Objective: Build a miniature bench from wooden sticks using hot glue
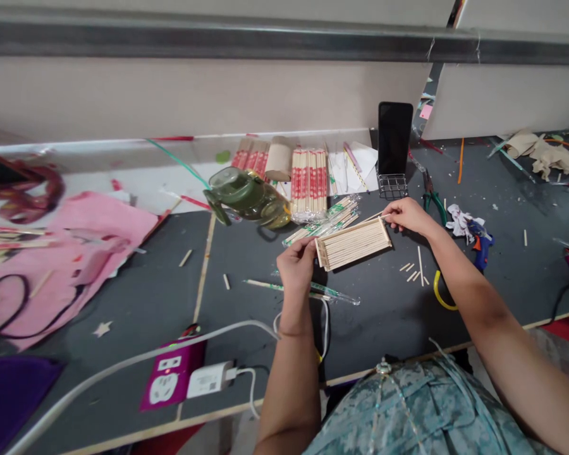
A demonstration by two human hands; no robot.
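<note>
A small shallow tray made of wooden sticks (pixel 354 245) is held tilted above the dark table. My left hand (pixel 296 264) is closed on its left end, thumb against the corner. At the far right corner, the fingers of my right hand (pixel 408 217) pinch the tray's edge; whether a loose stick is also between them I cannot tell. Several short cut sticks (pixel 413 273) lie to the right of the tray. Behind it are chopsticks in clear and green wrappers (pixel 329 218). More wrapped chopsticks (pixel 303 289) lie near my left wrist.
A phone (pixel 394 139) leans upright on a wire stand. Pliers (pixel 434 197) and a blue glue gun (pixel 482 249) lie to the right. Red-wrapped chopsticks (pixel 309 180) and a green tape dispenser (pixel 246 194) stand behind. A white cable (pixel 137 360) crosses near a purple power outlet (pixel 171 379).
</note>
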